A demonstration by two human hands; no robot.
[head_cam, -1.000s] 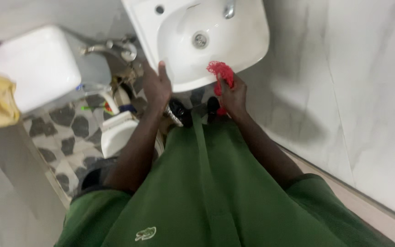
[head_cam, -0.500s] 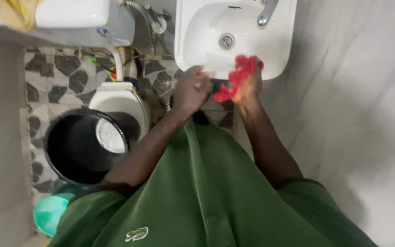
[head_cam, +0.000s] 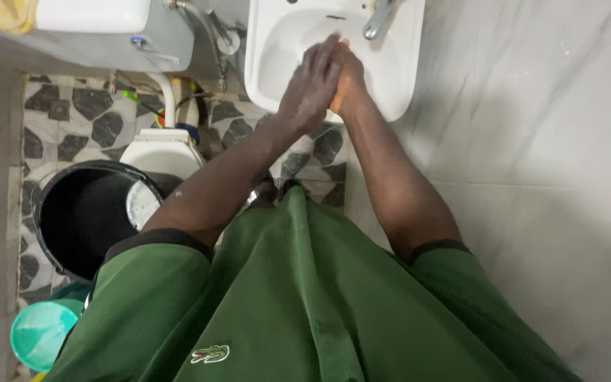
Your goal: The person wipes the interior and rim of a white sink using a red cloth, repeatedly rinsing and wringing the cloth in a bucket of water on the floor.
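My left hand [head_cam: 310,83] and my right hand [head_cam: 353,76] are pressed palm to palm over the bowl of the white sink [head_cam: 399,78]. A red mesh scrubber [head_cam: 342,44] is clasped between them, and only a sliver of red shows at the fingertips. The rest of it is hidden by my left hand. The chrome tap [head_cam: 376,20] stands just beyond my right fingers. I cannot see any water running. My green shirt fills the lower part of the view.
A toilet bowl [head_cam: 163,152] and its white cistern [head_cam: 93,15] are to the left of the sink. A black bucket [head_cam: 79,212] and a teal bowl [head_cam: 39,332] sit on the stone-patterned floor [head_cam: 72,113]. Pale tiled wall [head_cam: 532,141] runs along the right.
Both hands rose from the sink's front edge into the basin and closed together. The red scrubber, plainly visible in my right hand before, is now almost hidden between the palms.
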